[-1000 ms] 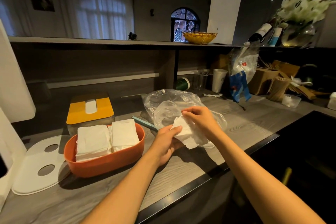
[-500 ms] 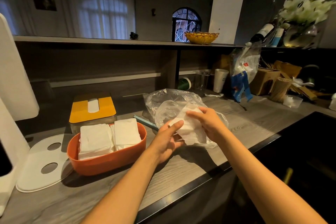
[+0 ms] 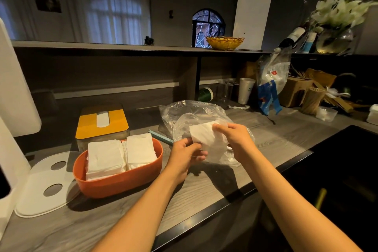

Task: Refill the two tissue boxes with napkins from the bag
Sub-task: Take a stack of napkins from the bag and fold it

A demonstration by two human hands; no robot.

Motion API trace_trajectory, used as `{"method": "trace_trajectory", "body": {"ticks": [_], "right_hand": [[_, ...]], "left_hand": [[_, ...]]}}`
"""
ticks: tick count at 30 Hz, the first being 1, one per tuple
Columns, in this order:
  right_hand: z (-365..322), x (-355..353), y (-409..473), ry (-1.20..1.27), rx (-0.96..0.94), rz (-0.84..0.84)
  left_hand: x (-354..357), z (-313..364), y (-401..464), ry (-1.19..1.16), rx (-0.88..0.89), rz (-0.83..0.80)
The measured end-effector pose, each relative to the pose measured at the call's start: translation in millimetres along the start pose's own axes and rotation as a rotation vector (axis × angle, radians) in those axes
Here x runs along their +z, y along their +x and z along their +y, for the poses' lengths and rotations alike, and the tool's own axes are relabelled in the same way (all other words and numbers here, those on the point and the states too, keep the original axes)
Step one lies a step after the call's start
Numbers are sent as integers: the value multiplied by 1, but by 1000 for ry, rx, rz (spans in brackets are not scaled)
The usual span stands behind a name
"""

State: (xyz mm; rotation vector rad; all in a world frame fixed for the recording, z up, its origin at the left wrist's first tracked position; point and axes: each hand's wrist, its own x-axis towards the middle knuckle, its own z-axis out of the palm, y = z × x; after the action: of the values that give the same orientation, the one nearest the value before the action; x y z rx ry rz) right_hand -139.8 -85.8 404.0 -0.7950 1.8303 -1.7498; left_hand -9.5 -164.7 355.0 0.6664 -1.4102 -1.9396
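Observation:
An orange tissue box point(image 3: 122, 182) stands open on the counter, holding two stacks of white napkins point(image 3: 120, 154). Behind it sits a second box with a yellow lid point(image 3: 101, 121) and a white slot. A crumpled clear plastic bag point(image 3: 192, 114) lies right of them. Both hands hold a white napkin point(image 3: 208, 141) in front of the bag. My left hand point(image 3: 185, 154) pinches its lower left edge. My right hand point(image 3: 235, 138) grips its upper right part.
A white lid with two oval holes point(image 3: 44, 184) lies left of the orange box. A teal stick point(image 3: 160, 137) lies beside the bag. Cups, a hanging bag point(image 3: 272, 80), cardboard boxes and a vase crowd the back right. A dark recess point(image 3: 337, 170) opens at right.
The napkin has been lifted and spread a little between the hands. My left hand shifted from flat under it to pinching its lower edge. The view moved slightly.

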Motion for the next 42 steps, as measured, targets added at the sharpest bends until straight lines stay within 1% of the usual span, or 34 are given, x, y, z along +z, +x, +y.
{"method": "trace_trajectory", "body": {"ticks": [2,4,8,11,15,17,19,21,22,24,26,27,29,31,32,34,36,37,38,40,41,42], "right_hand": [[-1,-1,-2,-7,7,11],[0,-1,-2,7,4,15],[5,2,-7,85,81,14],[6,7,-15,171,220,-30],[5,11,-21,486,480,-180],[5,13,-22,600,547,-197],[8,16,-22,639,557,-183],[11,19,-22,605,503,-132],[13,19,-20,553,442,-102],[15,19,-19,477,306,-56],[14,18,-16,524,223,-38],[13,19,-16,573,199,-37],[11,21,-16,634,171,-26],[15,27,-19,619,179,-17],[19,31,-21,583,194,-18],[30,37,-26,516,203,-48],[38,36,-28,431,189,-68],[39,33,-25,376,171,-49],[40,26,-20,314,134,-2],[40,9,-2,144,-7,128],[39,0,7,5,-93,173],[37,-8,15,-154,-168,183]], "left_hand": [[2,2,-2,-138,-22,-48],[4,4,-5,-202,-19,-69],[4,3,-3,-306,31,35],[5,2,-2,-300,97,66],[5,-1,-1,-255,167,73],[4,-1,0,-186,185,97],[4,-2,2,-151,206,122],[3,-2,4,-122,221,162],[2,-2,5,-142,208,181],[1,0,4,-315,108,173],[5,1,-1,-523,-48,74],[7,1,-4,-556,-99,11],[12,-1,-8,-490,-115,-114],[18,-3,-11,-448,-110,-166],[21,-3,-11,-453,-110,-139],[21,-4,-6,-483,-96,-32],[18,-6,2,-480,-64,62],[16,-7,5,-481,-63,99],[13,-7,7,-501,-73,126],[8,-3,9,-567,-105,134],[6,-2,10,-586,-124,129],[4,-1,11,-589,-137,119]]}}
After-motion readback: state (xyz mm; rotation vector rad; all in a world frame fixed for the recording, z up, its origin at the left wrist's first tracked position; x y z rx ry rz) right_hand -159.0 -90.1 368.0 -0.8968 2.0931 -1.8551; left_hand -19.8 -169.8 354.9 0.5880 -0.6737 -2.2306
